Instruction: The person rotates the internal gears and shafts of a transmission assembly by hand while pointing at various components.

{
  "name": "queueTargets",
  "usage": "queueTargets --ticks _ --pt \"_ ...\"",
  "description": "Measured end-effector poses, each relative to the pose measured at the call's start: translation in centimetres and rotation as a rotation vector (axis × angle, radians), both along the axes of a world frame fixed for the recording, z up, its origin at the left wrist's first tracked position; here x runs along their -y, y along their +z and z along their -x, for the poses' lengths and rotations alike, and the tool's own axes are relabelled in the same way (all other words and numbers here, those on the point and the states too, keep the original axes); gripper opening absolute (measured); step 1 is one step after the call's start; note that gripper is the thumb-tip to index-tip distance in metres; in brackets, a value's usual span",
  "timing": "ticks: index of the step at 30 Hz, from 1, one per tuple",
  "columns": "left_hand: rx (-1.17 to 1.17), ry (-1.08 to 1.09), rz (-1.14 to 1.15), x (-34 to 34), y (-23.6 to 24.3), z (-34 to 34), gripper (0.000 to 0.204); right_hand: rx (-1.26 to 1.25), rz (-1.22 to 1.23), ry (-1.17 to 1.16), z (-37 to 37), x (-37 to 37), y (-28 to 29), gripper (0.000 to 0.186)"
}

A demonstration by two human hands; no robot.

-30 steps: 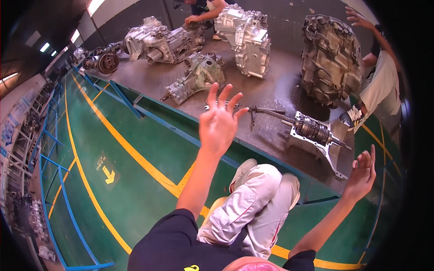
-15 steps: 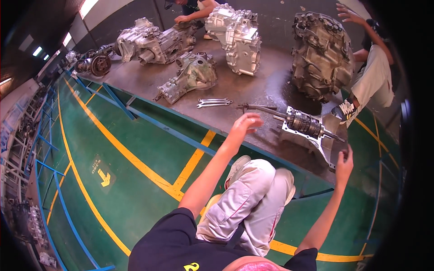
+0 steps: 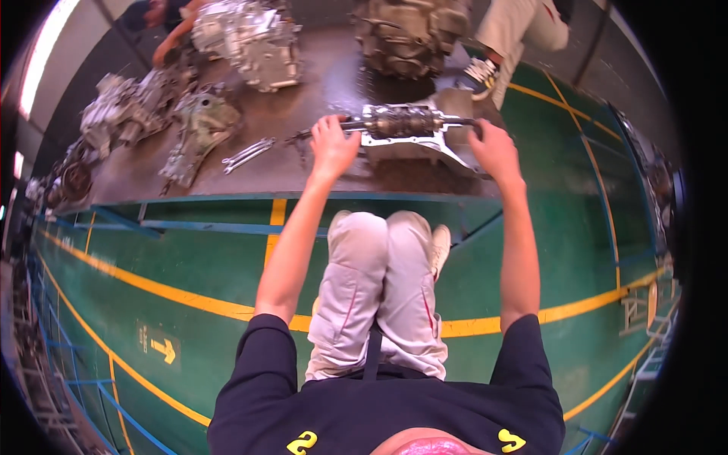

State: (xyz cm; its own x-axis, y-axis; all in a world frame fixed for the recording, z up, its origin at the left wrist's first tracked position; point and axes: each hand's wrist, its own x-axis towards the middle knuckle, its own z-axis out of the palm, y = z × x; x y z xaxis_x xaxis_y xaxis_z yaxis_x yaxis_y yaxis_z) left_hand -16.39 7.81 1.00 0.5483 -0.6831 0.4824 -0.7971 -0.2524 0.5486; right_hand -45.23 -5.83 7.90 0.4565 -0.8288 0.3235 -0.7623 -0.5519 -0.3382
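A gearbox housing half (image 3: 442, 142) with a pale machined rim lies on the metal bench in front of me. In it rests a dark gear shaft assembly (image 3: 402, 121), its shaft ends sticking out on both sides. My left hand (image 3: 334, 149) is closed around the left shaft end, fingers over the top. At the opposite end, my right hand (image 3: 497, 154) has its fingers bent around the tip of the right shaft end. Part of each shaft end is hidden by the fingers. Several open-ended wrenches (image 3: 249, 155) lie left of my left hand.
Behind stand a large brown gearbox (image 3: 413, 34) and a silver gearbox casing (image 3: 250, 42). Further gearbox castings (image 3: 199, 133) fill the bench's left side. A co-worker's shoe (image 3: 479, 77) is beyond the far right corner; another person's arm (image 3: 171, 38) reaches in at the far left.
Both hands, held apart from the parts before, have come onto the two ends of the gear shaft assembly. My view has turned, so the bench now lies straighter across the picture.
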Motion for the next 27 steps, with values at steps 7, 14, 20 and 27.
queueTargets --ticks 7,14,20,27 --pt "-0.043 -0.126 -0.023 5.8 -0.1 2.8 0.047 -0.156 -0.170 -0.109 -0.7 -0.9 -2.6 0.053" --pt "0.144 -0.175 0.129 8.8 1.6 3.0 0.041 -0.130 -0.150 -0.099 -1.0 -0.9 -2.4 0.060" --pt "0.382 -0.207 0.101 11.0 1.9 4.8 0.035 -0.179 -0.144 -0.112 -1.2 -0.6 -2.0 0.070" --pt "0.372 -0.143 0.109 8.7 1.4 7.0 0.036 -0.154 -0.112 -0.147 -0.8 -2.3 -1.8 0.074"
